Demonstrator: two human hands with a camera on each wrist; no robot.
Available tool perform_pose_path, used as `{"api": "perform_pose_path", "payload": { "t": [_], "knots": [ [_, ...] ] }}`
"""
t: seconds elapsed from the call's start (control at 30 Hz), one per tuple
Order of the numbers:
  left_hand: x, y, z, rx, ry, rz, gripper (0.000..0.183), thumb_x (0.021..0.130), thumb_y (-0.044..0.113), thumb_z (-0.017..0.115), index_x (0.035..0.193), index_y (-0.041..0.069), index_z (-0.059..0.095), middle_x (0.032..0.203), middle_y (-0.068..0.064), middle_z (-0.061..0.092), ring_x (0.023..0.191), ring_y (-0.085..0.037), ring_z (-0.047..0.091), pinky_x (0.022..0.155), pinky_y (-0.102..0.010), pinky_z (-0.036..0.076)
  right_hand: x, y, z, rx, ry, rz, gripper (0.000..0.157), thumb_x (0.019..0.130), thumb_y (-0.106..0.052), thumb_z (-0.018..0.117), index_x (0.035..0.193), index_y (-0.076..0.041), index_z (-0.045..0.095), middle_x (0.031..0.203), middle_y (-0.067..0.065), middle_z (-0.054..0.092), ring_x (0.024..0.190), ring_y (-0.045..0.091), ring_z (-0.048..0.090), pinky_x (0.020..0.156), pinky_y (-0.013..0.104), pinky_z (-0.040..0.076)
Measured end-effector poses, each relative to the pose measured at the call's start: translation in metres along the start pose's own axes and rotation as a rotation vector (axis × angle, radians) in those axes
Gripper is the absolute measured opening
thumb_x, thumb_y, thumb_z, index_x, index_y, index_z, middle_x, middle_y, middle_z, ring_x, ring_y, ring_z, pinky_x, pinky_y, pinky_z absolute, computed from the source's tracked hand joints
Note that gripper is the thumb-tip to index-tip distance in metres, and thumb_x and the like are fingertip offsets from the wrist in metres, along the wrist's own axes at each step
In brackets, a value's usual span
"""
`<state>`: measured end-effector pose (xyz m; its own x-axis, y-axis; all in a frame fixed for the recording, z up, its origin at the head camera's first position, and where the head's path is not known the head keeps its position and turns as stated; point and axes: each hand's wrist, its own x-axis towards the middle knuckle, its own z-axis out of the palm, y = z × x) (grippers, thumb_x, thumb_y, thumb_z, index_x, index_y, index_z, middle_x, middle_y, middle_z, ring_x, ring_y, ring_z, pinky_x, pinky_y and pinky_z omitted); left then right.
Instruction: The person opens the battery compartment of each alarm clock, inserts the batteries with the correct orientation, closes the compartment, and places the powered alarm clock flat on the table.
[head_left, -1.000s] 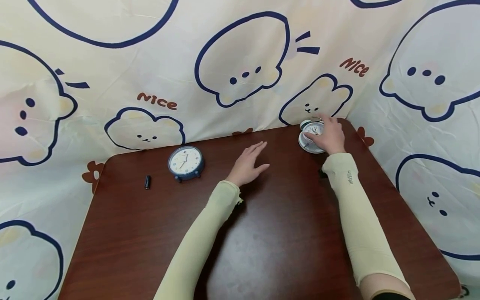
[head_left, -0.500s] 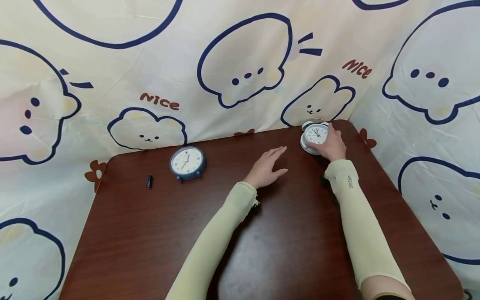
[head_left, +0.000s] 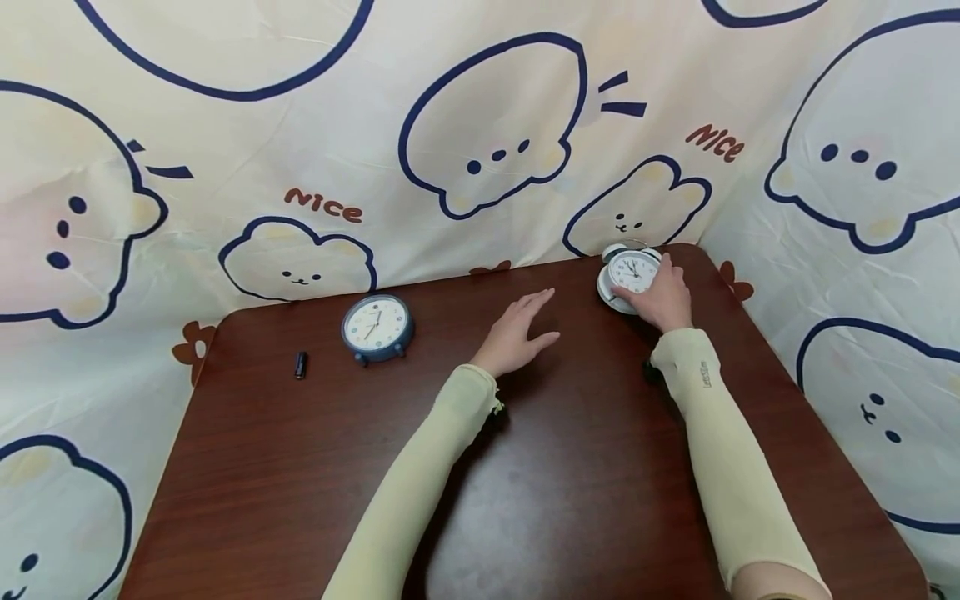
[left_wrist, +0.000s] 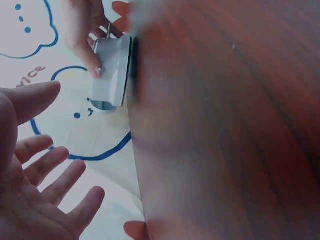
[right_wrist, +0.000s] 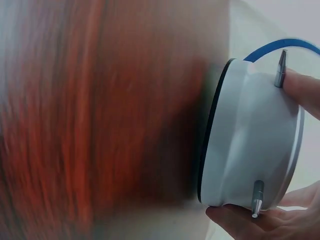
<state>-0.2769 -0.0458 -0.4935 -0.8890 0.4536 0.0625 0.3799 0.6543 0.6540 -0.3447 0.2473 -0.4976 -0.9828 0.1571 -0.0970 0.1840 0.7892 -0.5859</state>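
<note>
At the far right of the table, my right hand [head_left: 663,293] holds a white twin-bell alarm clock [head_left: 632,271] by its sides, its dial facing up. In the right wrist view, thumb and fingers press opposite sides of the clock's body [right_wrist: 255,130], near two metal legs. The clock's dark-edged back is toward the tabletop; whether it touches the wood I cannot tell. My left hand [head_left: 516,335] hovers over the middle of the table, its fingers spread and nothing in it. The left wrist view shows that palm [left_wrist: 45,200] with the clock beyond.
A round blue clock [head_left: 377,327] lies face up at the back left. Beside it is a small dark cylindrical object [head_left: 301,365], perhaps a battery. The brown table [head_left: 300,475] meets a cartoon-printed curtain [head_left: 480,108] at its back edge.
My right hand has slid from over the clock's top to its side, baring the dial. The left hand has gone right, then slightly back.
</note>
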Motion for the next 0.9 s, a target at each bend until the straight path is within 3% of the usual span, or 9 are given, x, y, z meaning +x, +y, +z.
{"api": "perform_pose_path", "payload": {
  "t": [0.23, 0.47, 0.67, 0.77, 0.9],
  "knots": [
    [-0.009, -0.011, -0.010, -0.148, 0.066, -0.030, 0.068, 0.104, 0.037, 0.064, 0.163, 0.024, 0.033, 0.162, -0.004, 0.042, 0.149, -0.021, 0.041, 0.121, -0.043, 0.038, -0.026, -0.026, 0.000, 0.047, 0.014, -0.136, 0.122, 0.085, -0.059, 0.076, 0.166, -0.005, 0.002, 0.161, 0.032, 0.026, 0.140, 0.053, 0.036, 0.116, 0.070, 0.031],
    [-0.017, -0.016, -0.018, -0.443, 0.114, -0.136, 0.063, 0.106, 0.040, 0.059, 0.161, 0.020, 0.035, 0.156, -0.010, 0.049, 0.140, -0.028, 0.052, 0.116, -0.047, 0.044, -0.064, -0.063, 0.009, 0.051, -0.014, -0.265, 0.120, 0.084, -0.057, 0.079, 0.167, -0.007, 0.008, 0.162, 0.029, 0.030, 0.142, 0.048, 0.040, 0.114, 0.068, 0.036],
    [-0.026, -0.013, -0.017, -0.719, 0.105, -0.232, 0.061, 0.110, 0.043, 0.049, 0.161, 0.012, 0.035, 0.138, -0.020, 0.060, 0.118, -0.039, 0.066, 0.105, -0.050, 0.053, -0.098, -0.089, 0.025, 0.081, -0.051, -0.395, 0.120, 0.081, -0.052, 0.085, 0.165, -0.003, 0.015, 0.161, 0.026, 0.033, 0.140, 0.041, 0.044, 0.113, 0.061, 0.040],
    [-0.034, -0.009, -0.017, -0.795, 0.119, -0.254, 0.059, 0.110, 0.039, 0.052, 0.157, 0.007, 0.037, 0.129, -0.021, 0.062, 0.106, -0.032, 0.069, 0.099, -0.052, 0.056, -0.111, -0.096, 0.035, 0.057, -0.037, -0.456, 0.121, 0.080, -0.052, 0.086, 0.165, -0.002, 0.017, 0.158, 0.026, 0.036, 0.134, 0.040, 0.049, 0.107, 0.060, 0.046],
    [-0.043, -0.008, -0.017, -0.825, 0.189, -0.277, 0.054, 0.106, 0.032, 0.060, 0.149, 0.004, 0.042, 0.116, -0.017, 0.065, 0.090, -0.018, 0.070, 0.095, -0.056, 0.057, -0.123, -0.103, 0.048, 0.033, -0.012, -0.507, 0.119, 0.080, -0.050, 0.087, 0.165, -0.004, 0.018, 0.155, 0.025, 0.039, 0.123, 0.040, 0.055, 0.098, 0.060, 0.052]
  ]
}}
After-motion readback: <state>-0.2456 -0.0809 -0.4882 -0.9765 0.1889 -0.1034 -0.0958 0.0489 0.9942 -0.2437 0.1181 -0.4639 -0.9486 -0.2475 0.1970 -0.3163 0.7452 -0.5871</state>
